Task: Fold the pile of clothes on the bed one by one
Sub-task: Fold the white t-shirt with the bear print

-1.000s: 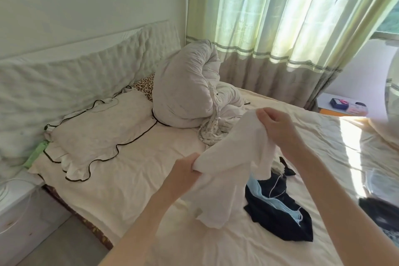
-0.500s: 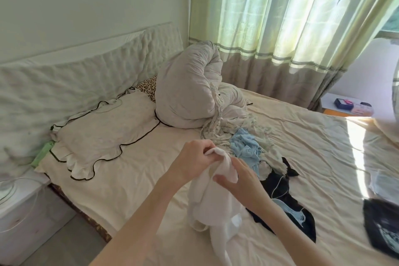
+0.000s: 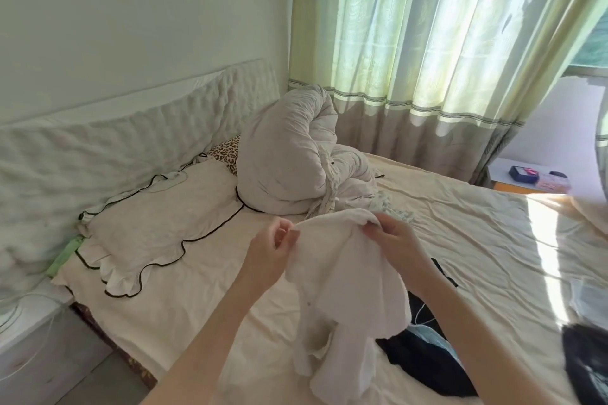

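I hold a white garment (image 3: 348, 289) up over the bed (image 3: 184, 299). My left hand (image 3: 271, 253) pinches its top edge on the left. My right hand (image 3: 393, 238) grips the same top edge on the right, fingers curled over the cloth. The garment hangs down bunched, its lower end resting on the sheet. Behind it lies a dark garment (image 3: 424, 362) with a light blue piece, mostly hidden by the white cloth and my right arm. More pale clothes (image 3: 391, 207) lie crumpled beyond my hands.
A rolled grey duvet (image 3: 289, 158) stands at the head of the bed beside a frilled pillow (image 3: 158, 223). A dark printed garment (image 3: 589, 365) lies at the right edge. A bedside table (image 3: 533, 177) stands by the curtain.
My hands, close together on the bunched cloth before, have moved apart along its top edge and lifted it, spreading the white garment wider. The blue clothes behind are now hidden.
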